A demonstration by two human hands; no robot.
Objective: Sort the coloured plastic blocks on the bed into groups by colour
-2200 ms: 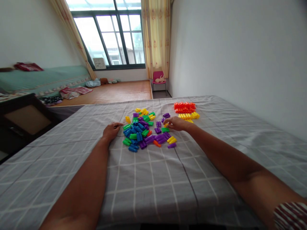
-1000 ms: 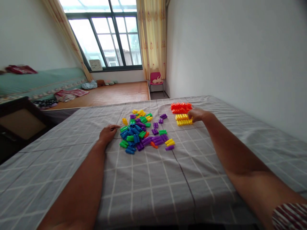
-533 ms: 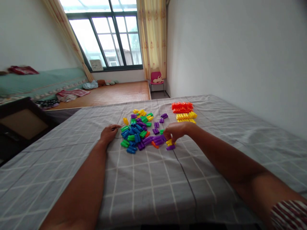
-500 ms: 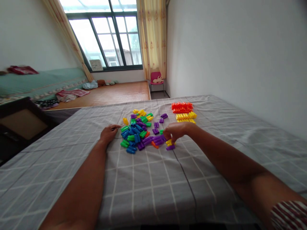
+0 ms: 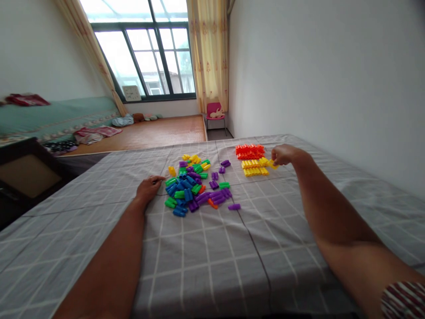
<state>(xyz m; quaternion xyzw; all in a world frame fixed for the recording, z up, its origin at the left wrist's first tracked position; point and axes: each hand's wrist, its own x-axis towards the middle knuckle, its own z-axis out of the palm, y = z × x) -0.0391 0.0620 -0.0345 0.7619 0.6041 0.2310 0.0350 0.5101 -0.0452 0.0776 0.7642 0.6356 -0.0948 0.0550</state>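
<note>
My left hand (image 5: pixel 148 188) rests on the grey checked cloth, its fingertips just beside a mixed pile of plastic toy pieces. It holds nothing, and its fingers look loosely stretched. In that pile are blue pieces (image 5: pixel 188 194), green pieces (image 5: pixel 179 194) and purple pieces (image 5: pixel 217 196), with a few yellow and orange ones. My right hand (image 5: pixel 283 155) pinches a yellow plastic piece (image 5: pixel 273 164) at the right end of the yellow rows (image 5: pixel 255 168). Behind these rows stands a block of red-orange pieces (image 5: pixel 249 152). A lone purple piece (image 5: pixel 234 207) lies nearer to me.
The grey checked cloth (image 5: pixel 206 257) covers the broad surface in front of me. A white wall (image 5: pixel 325 79) runs along the right. Farther off are a wooden bed platform (image 5: pixel 162 130), a pink chair (image 5: pixel 215 111) and a window. A dark cabinet (image 5: pixel 29 177) stands at left.
My right hand has moved from the near right side of the pile, out and right to the yellow rows, carrying the yellow piece. My left hand has stayed beside the pile.
</note>
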